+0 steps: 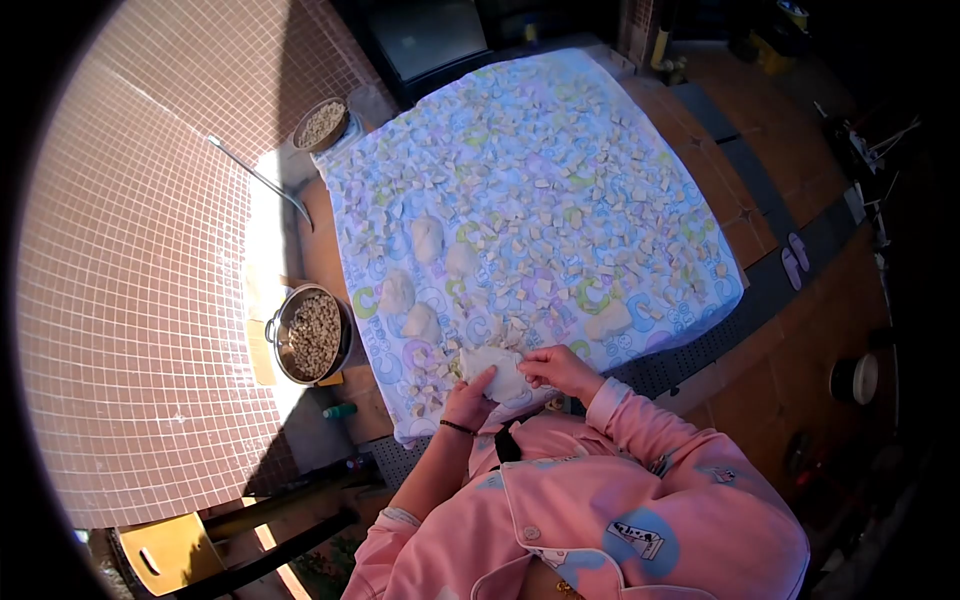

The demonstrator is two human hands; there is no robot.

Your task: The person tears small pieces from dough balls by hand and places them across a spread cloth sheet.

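Observation:
A whitish, dough-like slab (494,374) is held over the near edge of a cloth-covered table. My left hand (468,402), with a dark bracelet at the wrist, is closed on the slab's left side, thumb on top. On its right edge, my right hand (562,370) pinches with thumb and fingers. Small pale torn pieces (514,330) lie on the cloth just beyond the slab. Larger pale lumps (396,291) rest on the left part of the patterned cloth (690,318), and another flat lump (608,321) sits to the right.
Many small pale pieces are spread over the table. Left of it stand a metal pot (349,345) of beige chunks and, farther back, a bowl (345,128) with similar contents. Purple slippers (792,268) lie on the tiled floor at right. A tiled wall (150,290) rises at left.

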